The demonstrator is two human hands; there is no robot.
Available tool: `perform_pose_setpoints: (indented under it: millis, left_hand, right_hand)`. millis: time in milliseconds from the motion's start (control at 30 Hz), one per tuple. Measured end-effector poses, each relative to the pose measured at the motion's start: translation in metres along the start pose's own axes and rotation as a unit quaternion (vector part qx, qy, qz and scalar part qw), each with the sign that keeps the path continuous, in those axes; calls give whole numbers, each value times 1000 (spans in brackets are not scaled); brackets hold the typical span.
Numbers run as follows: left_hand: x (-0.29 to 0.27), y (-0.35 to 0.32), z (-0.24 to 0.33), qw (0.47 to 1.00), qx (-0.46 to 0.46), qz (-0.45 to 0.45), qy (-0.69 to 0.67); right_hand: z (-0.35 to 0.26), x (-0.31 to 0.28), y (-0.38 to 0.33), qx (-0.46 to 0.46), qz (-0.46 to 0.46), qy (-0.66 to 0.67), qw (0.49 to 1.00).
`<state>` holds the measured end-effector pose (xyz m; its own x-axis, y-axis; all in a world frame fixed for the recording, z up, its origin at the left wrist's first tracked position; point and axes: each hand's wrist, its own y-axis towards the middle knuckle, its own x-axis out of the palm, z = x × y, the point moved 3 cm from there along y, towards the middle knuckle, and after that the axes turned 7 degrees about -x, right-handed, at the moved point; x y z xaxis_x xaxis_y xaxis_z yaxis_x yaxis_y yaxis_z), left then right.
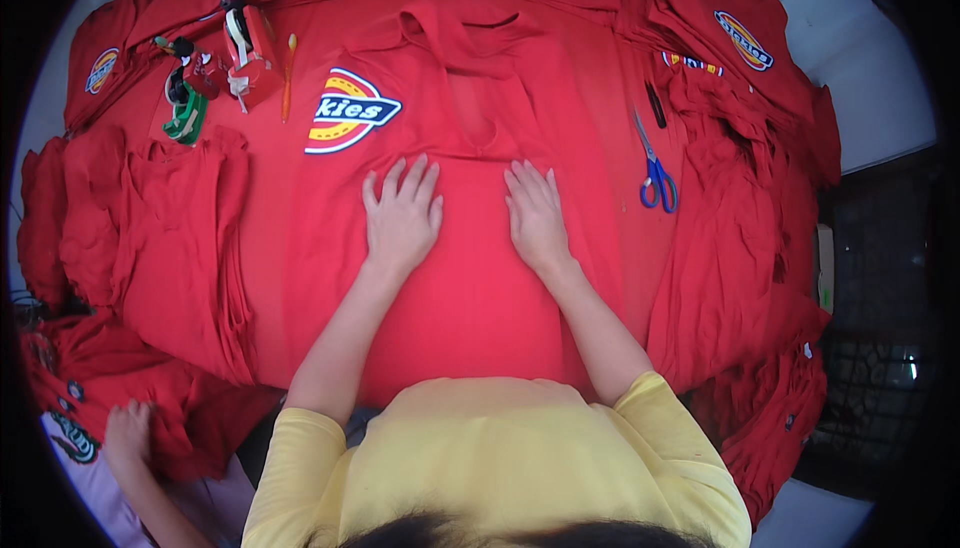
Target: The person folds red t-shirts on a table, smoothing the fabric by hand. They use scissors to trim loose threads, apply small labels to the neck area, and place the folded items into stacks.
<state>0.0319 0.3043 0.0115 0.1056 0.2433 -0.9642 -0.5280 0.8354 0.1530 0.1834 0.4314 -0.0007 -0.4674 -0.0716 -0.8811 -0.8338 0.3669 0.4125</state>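
Note:
A red garment (470, 268), by its neck opening a shirt, lies spread in front of me, with a printed logo patch (350, 113) partly folded out of sight on its left. My left hand (404, 210) rests flat on the cloth just below that patch, fingers spread. Level with it, my right hand (537, 216) lies flat on the right side of the garment, its fingers stretched out. Beyond both hands, the neckline (480, 138) is rumpled and gapes. Neither hand holds anything.
Blue-handled scissors (657, 183) and a black pen-like tool (655, 105) lie right. Tape dispensers, one red (252, 58) and one green (186, 113), stand left beside an orange stick (290, 78). Piled red garments (185, 238) surround the work area. Another person's hand (128, 433) touches cloth lower left.

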Motion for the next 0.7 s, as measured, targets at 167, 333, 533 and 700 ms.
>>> perform_pose_setpoints:
  millis: [167, 333, 533, 700]
  left_hand:
    - [16, 41, 20, 992, 103, 61, -38]
    - [12, 61, 2, 998, 57, 37, 6]
    - [8, 61, 4, 999, 50, 11, 11]
    - [14, 63, 0, 998, 51, 26, 10]
  right_hand:
    - [6, 15, 34, -44, -3, -17, 999]
    - [18, 7, 46, -14, -19, -36, 999]
    - [20, 7, 46, -8, -14, -21, 1000]
    - [17, 6, 48, -3, -25, -32, 999]
